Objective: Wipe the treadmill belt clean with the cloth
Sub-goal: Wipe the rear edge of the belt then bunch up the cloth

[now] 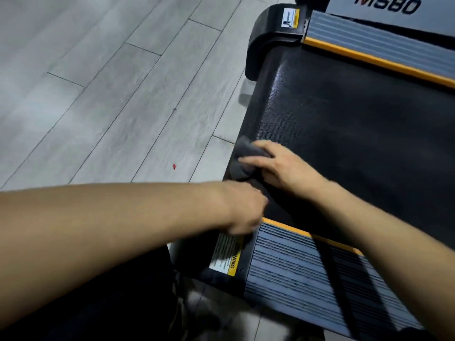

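The black treadmill belt (357,124) runs from the centre to the right edge of the view. A bunched grey cloth (242,158) lies on the belt's rear left edge. My right hand (280,166) lies on top of the cloth, its fingers wrapped over the bunch and pressing it to the belt. My left hand (243,210) is blurred. It sits just below the cloth, at the rear corner where the belt meets the near side rail (295,262). Its fingers point down and away from the camera, so I cannot make out what they touch.
Ribbed grey side rails with orange trim flank the belt, the far one (369,43) at top right. A black end cap (268,33) and a yellow warning label (227,254) mark the rear corners. Grey plank floor (110,94) spreads left, with a small red speck (174,166).
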The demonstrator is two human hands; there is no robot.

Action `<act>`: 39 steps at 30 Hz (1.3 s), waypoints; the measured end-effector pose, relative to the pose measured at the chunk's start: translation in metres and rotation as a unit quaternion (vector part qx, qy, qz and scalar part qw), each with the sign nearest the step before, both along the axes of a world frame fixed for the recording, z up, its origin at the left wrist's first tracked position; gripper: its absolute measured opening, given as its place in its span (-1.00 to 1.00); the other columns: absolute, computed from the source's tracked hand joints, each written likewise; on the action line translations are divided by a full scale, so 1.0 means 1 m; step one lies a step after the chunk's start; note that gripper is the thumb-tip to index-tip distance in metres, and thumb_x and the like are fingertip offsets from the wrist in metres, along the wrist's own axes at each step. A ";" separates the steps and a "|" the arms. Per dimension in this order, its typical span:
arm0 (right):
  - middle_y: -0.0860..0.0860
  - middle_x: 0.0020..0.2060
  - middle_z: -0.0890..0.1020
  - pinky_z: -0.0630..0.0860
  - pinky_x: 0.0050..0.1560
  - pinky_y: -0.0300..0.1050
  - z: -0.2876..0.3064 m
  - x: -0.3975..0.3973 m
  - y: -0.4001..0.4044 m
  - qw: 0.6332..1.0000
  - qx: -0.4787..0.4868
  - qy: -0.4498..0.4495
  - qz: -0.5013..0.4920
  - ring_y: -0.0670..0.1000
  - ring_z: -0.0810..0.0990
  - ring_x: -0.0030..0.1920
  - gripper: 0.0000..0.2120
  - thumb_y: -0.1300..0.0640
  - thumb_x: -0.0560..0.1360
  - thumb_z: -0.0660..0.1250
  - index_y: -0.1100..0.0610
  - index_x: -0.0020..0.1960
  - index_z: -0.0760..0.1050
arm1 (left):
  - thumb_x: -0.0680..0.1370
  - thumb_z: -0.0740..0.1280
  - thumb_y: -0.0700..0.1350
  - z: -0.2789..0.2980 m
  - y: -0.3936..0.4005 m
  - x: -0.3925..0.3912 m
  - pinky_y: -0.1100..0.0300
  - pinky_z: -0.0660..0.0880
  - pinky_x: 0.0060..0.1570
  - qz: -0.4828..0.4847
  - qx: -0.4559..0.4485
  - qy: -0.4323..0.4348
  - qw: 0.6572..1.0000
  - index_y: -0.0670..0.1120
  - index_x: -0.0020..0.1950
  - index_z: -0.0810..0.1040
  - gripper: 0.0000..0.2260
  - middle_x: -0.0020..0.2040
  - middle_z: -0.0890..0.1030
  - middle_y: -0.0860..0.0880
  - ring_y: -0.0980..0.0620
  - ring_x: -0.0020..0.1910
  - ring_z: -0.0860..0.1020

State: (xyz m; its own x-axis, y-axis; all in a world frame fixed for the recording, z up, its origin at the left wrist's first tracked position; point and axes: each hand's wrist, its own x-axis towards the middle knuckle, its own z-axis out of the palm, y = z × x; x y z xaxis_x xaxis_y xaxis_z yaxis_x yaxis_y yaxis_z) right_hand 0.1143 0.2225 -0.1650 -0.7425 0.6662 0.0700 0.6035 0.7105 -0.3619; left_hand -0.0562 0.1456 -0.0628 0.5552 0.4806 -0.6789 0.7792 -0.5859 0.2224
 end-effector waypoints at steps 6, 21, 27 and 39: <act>0.13 0.16 0.52 0.49 0.12 0.13 0.007 -0.061 0.045 0.992 -0.023 -0.076 -0.100 0.22 0.52 0.07 -0.64 0.01 0.44 0.15 -0.08 0.10 0.65 | 0.69 -0.14 0.26 -0.029 -0.005 0.009 -0.08 0.01 0.62 0.035 -0.055 0.025 0.998 -0.14 0.68 -0.09 -0.32 0.68 -0.13 -0.16 -0.15 0.67 -0.07; 0.08 0.15 0.49 0.45 0.20 0.03 0.015 -0.074 0.099 0.979 -0.045 -0.186 -0.067 0.16 0.51 0.17 -0.72 0.12 0.51 0.24 -0.07 0.12 0.64 | 0.67 -0.15 0.31 -0.041 -0.009 0.007 -0.06 -0.04 0.63 0.042 -0.075 0.024 0.996 -0.08 0.68 -0.10 -0.30 0.67 -0.26 -0.11 -0.08 0.67 -0.16; 0.09 0.08 0.50 0.45 0.11 0.02 0.019 -0.077 0.024 0.968 -0.093 -0.188 0.135 0.13 0.51 0.01 -0.72 0.09 0.50 0.26 -0.03 0.15 0.61 | 0.67 -0.08 0.28 -0.031 0.002 0.006 -0.16 0.21 0.53 0.037 -0.067 -0.004 0.997 -0.13 0.60 0.27 -0.34 0.64 0.10 -0.21 -0.25 0.58 0.19; 0.12 0.13 0.48 0.44 0.15 0.10 0.007 -0.059 0.156 0.978 0.022 -0.202 -0.052 0.21 0.49 0.07 -0.69 0.09 0.50 0.22 -0.06 0.19 0.60 | 0.66 0.09 0.09 -0.070 0.059 -0.007 -0.12 0.34 0.41 -0.006 0.167 -0.118 0.979 -0.07 0.44 0.36 -0.59 0.44 0.34 -0.16 -0.20 0.43 0.32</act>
State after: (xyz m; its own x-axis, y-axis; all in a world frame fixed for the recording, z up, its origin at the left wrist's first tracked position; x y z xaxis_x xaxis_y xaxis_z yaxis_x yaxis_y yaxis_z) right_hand 0.0555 0.3789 -0.1576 -0.6434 0.7427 -0.1855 0.7610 0.6469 -0.0491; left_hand -0.0634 0.2046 -0.1326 0.6838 0.6467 -0.3379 0.7225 -0.6649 0.1895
